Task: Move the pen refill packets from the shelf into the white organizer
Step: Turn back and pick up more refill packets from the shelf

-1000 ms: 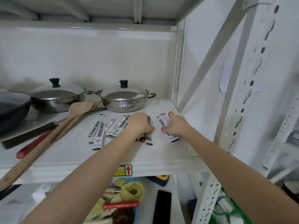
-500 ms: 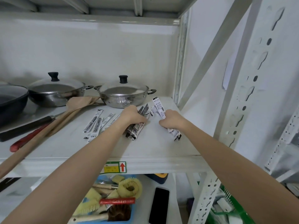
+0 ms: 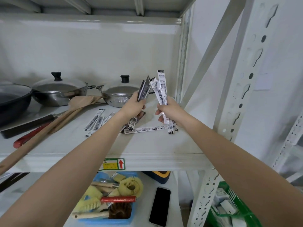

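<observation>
My left hand (image 3: 133, 106) grips a bunch of dark pen refill packets (image 3: 144, 89), lifted above the white shelf (image 3: 155, 145) and pointing up. My right hand (image 3: 170, 112) holds a bunch of white refill packets (image 3: 161, 86), also raised and upright. One white packet (image 3: 145, 129) lies flat on the shelf between and below my hands. Several more packets (image 3: 96, 119) lie on the shelf to the left of my left forearm. The white organizer is not in view.
Two lidded steel pots (image 3: 120, 91) (image 3: 59, 89) and a dark pan (image 3: 13, 99) stand at the back of the shelf. Wooden spatulas (image 3: 49, 126) and a red-handled tool (image 3: 29, 136) lie at left. Below: a blue tray of brushes (image 3: 113, 195), a black phone (image 3: 160, 205), a green basket (image 3: 232, 208).
Both hands closed on bunches of packets lying on the shelf and lifted them up off it. One white packet now lies on the shelf below the hands.
</observation>
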